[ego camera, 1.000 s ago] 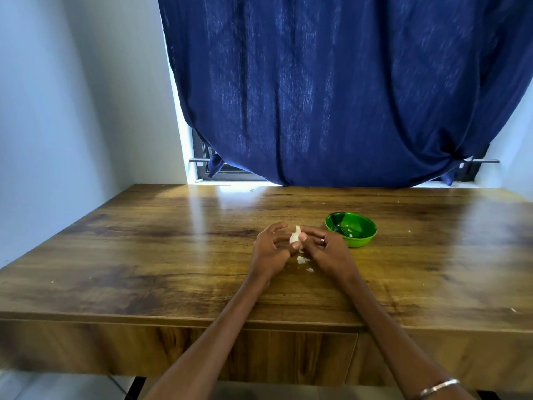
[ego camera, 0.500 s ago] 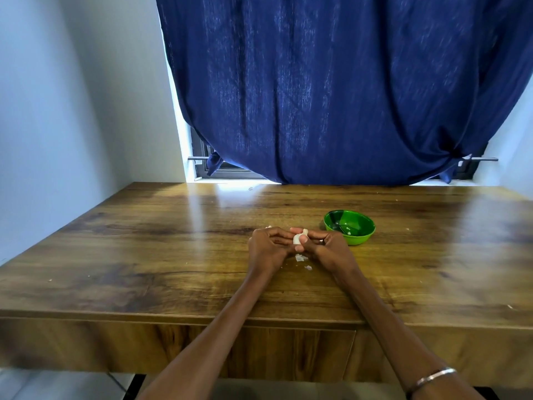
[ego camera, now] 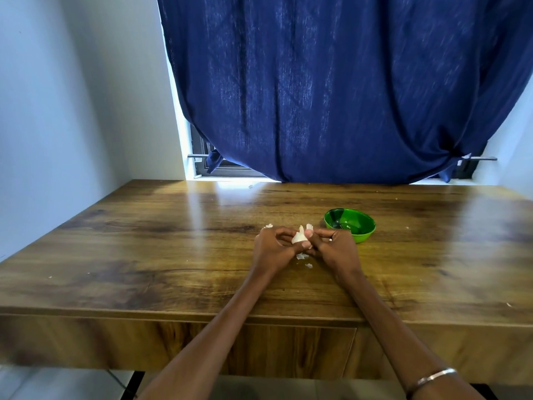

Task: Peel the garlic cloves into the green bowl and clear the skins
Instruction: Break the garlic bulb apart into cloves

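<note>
Closest to me, two bare arms reach out over the wooden table (ego camera: 144, 269). A little past the table edge, small bits of skin (ego camera: 302, 257) lie on the wood, right under the hands. So some peeling is done, but no skins are cleared yet.

Above those bits, the left hand (ego camera: 274, 249) and the right hand (ego camera: 336, 249) are close together. Both have fingers curled around a white garlic clove (ego camera: 297, 237), pinching it between them. Loose skin sticks up from the clove, so I think it is only partly peeled. Another white scrap (ego camera: 268, 226) peeks out just behind the left hand.

Just past the right hand sits the green bowl (ego camera: 363, 236). I can see something dark inside, but I cannot tell if any peeled cloves are in there. The clove must go in, and the skins must be picked up.

Half a second ago the clove was tucked lower between the fingers. Now it shows more, with its skin pulled up higher. The bowl has not moved.
</note>
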Tool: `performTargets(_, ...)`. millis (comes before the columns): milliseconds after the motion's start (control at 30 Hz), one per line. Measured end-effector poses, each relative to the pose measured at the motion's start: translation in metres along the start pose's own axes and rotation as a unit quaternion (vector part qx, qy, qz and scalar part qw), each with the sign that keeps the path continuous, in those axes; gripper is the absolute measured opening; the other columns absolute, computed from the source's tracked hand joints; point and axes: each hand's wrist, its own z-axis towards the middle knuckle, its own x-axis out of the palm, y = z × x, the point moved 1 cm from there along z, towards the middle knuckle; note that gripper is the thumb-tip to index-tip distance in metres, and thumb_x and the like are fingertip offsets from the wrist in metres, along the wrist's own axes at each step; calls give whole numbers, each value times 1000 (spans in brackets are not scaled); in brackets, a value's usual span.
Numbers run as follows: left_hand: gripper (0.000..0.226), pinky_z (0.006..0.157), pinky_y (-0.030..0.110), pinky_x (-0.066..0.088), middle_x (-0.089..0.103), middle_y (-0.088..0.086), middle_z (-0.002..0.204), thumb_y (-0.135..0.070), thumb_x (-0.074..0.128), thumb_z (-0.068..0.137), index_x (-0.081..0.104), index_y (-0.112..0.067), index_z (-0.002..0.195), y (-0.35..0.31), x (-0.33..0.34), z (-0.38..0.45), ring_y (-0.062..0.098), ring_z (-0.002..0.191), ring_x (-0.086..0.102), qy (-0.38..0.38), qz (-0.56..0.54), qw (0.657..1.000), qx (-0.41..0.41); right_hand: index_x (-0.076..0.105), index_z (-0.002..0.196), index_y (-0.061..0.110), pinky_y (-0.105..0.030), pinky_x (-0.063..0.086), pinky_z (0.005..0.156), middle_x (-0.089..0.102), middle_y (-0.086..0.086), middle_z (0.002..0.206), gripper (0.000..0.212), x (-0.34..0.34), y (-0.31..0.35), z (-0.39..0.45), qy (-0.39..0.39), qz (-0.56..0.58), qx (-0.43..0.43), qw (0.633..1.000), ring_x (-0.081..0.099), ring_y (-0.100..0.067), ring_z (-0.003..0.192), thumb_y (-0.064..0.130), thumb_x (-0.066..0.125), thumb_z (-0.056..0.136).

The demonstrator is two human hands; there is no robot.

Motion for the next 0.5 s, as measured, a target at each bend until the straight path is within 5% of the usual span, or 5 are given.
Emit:
performTargets(100,33,75,22,59,76,0,96,-19,86,78,76,-10,108,1,0,2,9,85,71,3,-8,1000,-16,80,105,11,-45,64,80,80,-3,88,19,-1,0,1,0,5,21,1000,77,-16,79,22,78,89)
performTargets(300,43,90,37,60,71,7,118,-6,77,85,64,-5,127,3,-2,3,14,101,68,-5,-43,997,-57,80,103,12,-36,63,79,79,2,91,16,-4,0,-1,-38,-36,-3,999,74,-7,78,18,78,88)
performTargets(400,42,83,24,58,69,1,115,-6,75,87,62,-10,127,3,-4,2,8,100,65,-10,-55,996,-65,72,123,15,-17,54,83,74,3,115,29,-2,7,-5,20,-123,-32,992,66,0,91,8,69,95)
performTargets(500,38,73,11,51,68,0,115,-6,72,89,64,-10,126,3,-6,1,0,95,61,-11,-58,997,-56,65,133,20,-21,56,79,71,6,117,35,0,11,-6,39,-126,-40,990,69,-8,93,14,64,99)
